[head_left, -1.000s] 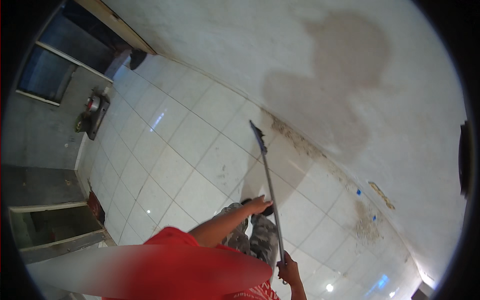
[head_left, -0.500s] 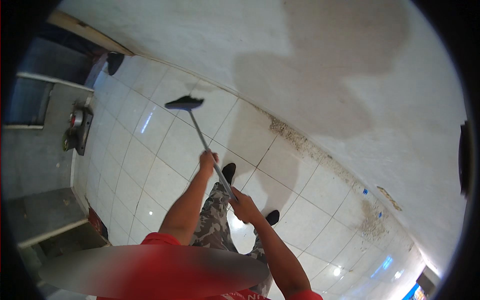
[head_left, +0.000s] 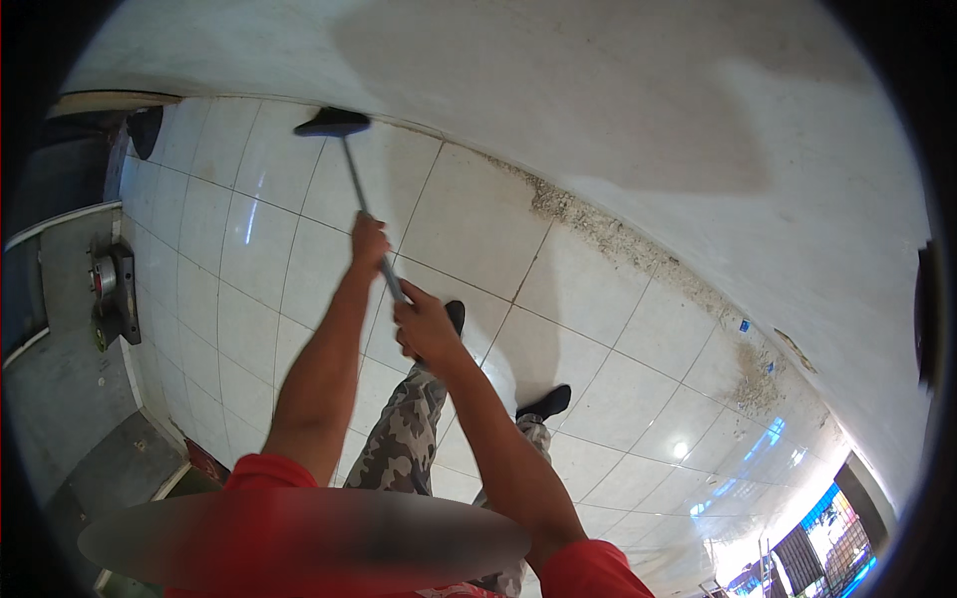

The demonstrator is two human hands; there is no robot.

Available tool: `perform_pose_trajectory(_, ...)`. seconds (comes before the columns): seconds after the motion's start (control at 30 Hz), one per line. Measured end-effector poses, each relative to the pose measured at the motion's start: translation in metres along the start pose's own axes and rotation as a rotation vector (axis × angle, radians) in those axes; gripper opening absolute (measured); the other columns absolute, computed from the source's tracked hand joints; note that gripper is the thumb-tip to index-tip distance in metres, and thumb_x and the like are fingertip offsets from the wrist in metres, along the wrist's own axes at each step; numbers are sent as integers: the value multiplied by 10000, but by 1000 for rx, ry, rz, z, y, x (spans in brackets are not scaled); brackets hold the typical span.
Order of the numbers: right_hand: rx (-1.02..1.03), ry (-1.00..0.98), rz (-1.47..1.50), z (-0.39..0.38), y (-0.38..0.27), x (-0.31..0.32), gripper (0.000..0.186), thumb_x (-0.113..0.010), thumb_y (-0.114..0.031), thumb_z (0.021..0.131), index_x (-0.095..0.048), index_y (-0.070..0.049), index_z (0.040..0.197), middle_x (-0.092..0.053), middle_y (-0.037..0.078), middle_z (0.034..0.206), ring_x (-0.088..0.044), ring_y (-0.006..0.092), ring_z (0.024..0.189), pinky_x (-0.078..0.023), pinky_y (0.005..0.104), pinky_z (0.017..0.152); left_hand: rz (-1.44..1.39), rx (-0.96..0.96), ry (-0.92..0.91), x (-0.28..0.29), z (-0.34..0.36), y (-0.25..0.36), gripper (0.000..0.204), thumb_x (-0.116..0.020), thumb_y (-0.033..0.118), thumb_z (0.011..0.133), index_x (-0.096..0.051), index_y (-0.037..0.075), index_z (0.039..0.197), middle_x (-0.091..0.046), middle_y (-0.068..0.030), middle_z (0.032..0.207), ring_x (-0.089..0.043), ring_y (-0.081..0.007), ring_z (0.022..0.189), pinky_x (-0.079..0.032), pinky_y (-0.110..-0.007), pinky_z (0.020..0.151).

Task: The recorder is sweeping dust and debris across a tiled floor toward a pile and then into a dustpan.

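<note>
Both my hands are wrapped round the grey stick of a broom (head_left: 351, 167). My left hand (head_left: 369, 240) grips it partway down toward the head, and my right hand (head_left: 426, 324) closes round it nearer the top end. The dark bristle head (head_left: 334, 123) is at the far left, where the tiled floor (head_left: 464, 204) meets the wall; whether its bristles touch the wall I cannot tell. A band of crumbly debris (head_left: 588, 227) lies along the wall's foot, to the right of the broom.
A pale wall (head_left: 638, 130) runs along the far side and the right. More debris (head_left: 755, 384) and small blue scraps (head_left: 745, 325) lie at the right. At the left, a stove (head_left: 125, 294) with a pot (head_left: 103, 275) stands on a grey counter. A dark object (head_left: 146, 132) sits in the far-left corner.
The broom head has moved away from me and slightly left, up to the wall's base. Both my hands have reached farther forward and left with the stick, and my view has turned.
</note>
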State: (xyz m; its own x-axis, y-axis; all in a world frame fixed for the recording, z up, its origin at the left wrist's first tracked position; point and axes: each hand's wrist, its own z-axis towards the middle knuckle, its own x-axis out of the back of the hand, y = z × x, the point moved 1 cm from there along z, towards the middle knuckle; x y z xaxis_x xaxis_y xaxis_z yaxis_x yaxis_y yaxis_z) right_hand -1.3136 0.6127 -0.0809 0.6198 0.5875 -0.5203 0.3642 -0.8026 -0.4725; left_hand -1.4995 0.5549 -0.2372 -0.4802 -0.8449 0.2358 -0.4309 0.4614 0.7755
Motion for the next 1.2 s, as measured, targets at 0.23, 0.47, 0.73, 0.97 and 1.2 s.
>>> perform_pose_trajectory(0.23,-56,216,-219,-177,-10,60,474,-445,-105,891,-348,-54,1353,-428,-16,652,-369,54,435,-321,218,358,94,38,-24,-114,-134,-83,505,-340,189,928,-206,-49,1353,-480,-311,1169,-518,-415,1032,-422,-416,866)
perform_pose_trajectory(0.47,-172,664,-86,-367,28,158,485,-444,-104,904,-318,-72,1371,-429,-21,665,-361,33,450,-293,190,348,223,212,-390,-298,-388,-83,507,-343,187,910,-200,10,1363,-564,-316,972,-559,-438,898,-452,-472,743)
perform_pose_trajectory(0.73,-178,988,-120,-460,75,191,491,-412,-110,883,-331,-74,1366,-383,-21,540,-361,60,383,-303,248,319,427,-344,-1032,-402,-511,-183,538,-450,157,855,-268,-89,1298,-560,-193,729,-612,-273,639,-521,-386,573)
perform_pose_trajectory(0.97,-165,1128,-47,-575,117,159,535,-411,-131,897,-250,-133,1407,-398,-25,513,-365,64,372,-314,254,330,142,236,-1164,-347,-636,-97,566,-388,197,934,-105,5,1385,-575,-154,671,-591,-220,464,-471,-347,416)
perform_pose_trajectory(1.2,19,285,766,-521,117,105,488,-402,-132,930,-253,-115,1394,-447,6,744,-359,53,463,-285,185,347,542,-126,-627,-175,-517,-17,604,-464,273,918,-185,35,1398,-558,-113,789,-575,-188,657,-477,-311,577)
